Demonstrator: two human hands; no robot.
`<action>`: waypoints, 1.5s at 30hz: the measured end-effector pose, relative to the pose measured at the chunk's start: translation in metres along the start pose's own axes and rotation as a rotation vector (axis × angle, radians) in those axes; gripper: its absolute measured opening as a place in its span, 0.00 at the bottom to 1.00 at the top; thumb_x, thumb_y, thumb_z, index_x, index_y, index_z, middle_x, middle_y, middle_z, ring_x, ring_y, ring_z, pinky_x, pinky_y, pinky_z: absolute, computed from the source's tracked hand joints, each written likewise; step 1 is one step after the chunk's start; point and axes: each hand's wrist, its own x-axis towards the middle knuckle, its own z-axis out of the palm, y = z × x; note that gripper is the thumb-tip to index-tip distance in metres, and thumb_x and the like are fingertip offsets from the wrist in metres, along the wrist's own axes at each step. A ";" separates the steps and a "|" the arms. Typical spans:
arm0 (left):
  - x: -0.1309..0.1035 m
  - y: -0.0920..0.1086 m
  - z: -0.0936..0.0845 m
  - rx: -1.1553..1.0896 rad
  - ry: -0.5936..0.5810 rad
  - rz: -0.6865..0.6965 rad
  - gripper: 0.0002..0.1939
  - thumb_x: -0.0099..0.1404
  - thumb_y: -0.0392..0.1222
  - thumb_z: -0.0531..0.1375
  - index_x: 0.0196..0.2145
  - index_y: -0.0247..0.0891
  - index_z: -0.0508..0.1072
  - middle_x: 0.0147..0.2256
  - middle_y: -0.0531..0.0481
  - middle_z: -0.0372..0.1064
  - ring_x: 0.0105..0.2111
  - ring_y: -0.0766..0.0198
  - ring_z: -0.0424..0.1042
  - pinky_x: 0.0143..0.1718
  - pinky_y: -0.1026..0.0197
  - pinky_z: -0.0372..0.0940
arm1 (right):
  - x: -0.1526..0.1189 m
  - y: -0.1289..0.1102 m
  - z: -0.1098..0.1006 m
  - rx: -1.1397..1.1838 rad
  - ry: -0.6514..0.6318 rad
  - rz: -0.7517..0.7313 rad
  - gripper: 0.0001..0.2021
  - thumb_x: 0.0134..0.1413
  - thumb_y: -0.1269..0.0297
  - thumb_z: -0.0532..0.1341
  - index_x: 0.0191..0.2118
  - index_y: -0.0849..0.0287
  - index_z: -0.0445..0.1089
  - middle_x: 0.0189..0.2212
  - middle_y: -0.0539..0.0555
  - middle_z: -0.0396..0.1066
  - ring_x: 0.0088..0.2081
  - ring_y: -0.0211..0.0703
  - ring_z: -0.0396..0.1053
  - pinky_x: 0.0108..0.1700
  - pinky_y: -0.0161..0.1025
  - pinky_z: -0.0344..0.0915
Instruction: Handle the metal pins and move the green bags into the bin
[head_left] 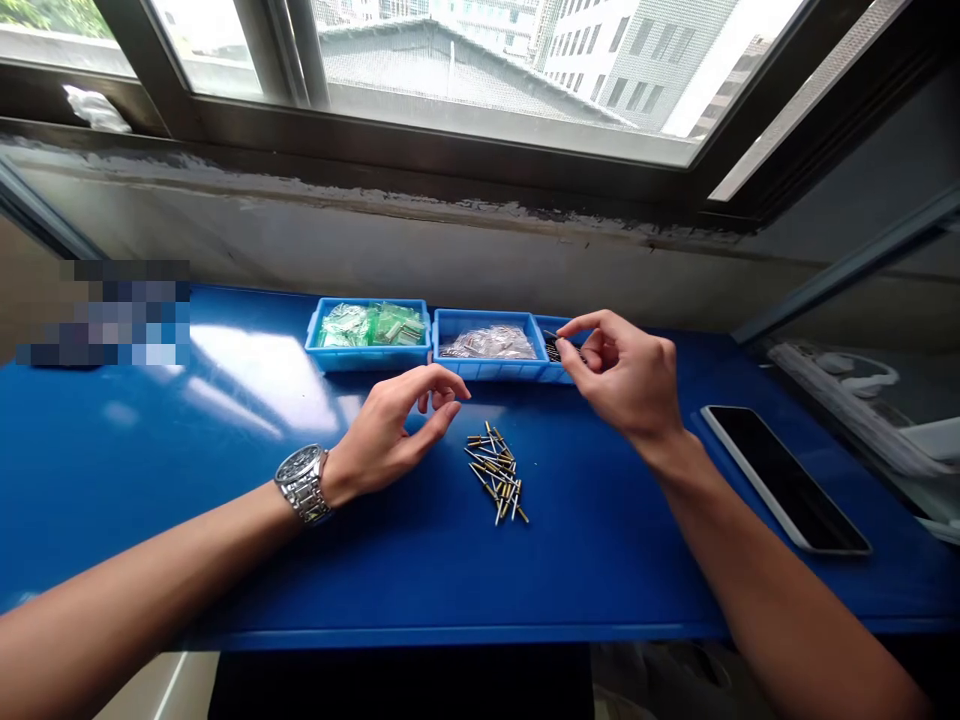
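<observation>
My right hand is over the right blue bin, its thumb and forefinger pinched together. Whatever is between those fingertips, if anything, is too small to make out. Small dark parts show in that bin, partly hidden by the hand. My left hand hovers above the table with fingers curled and thumb apart, and nothing shows in it. Just right of it lies a loose pile of small metal pins with brass-coloured sleeves. Beyond the pile, the middle blue bin holds silvery pieces in clear plastic.
Another blue bin at the left holds green-tinted packets. A phone lies on the blue table beside my right forearm. Behind the bins stand a wall and a window. A white cable is at the far right.
</observation>
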 end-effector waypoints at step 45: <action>-0.001 -0.004 0.002 0.098 -0.113 0.098 0.05 0.71 0.38 0.63 0.43 0.36 0.75 0.38 0.48 0.73 0.39 0.61 0.70 0.43 0.57 0.67 | -0.028 -0.038 0.020 0.148 -0.628 -0.214 0.03 0.59 0.68 0.64 0.39 0.58 0.72 0.20 0.41 0.56 0.20 0.31 0.52 0.27 0.32 0.49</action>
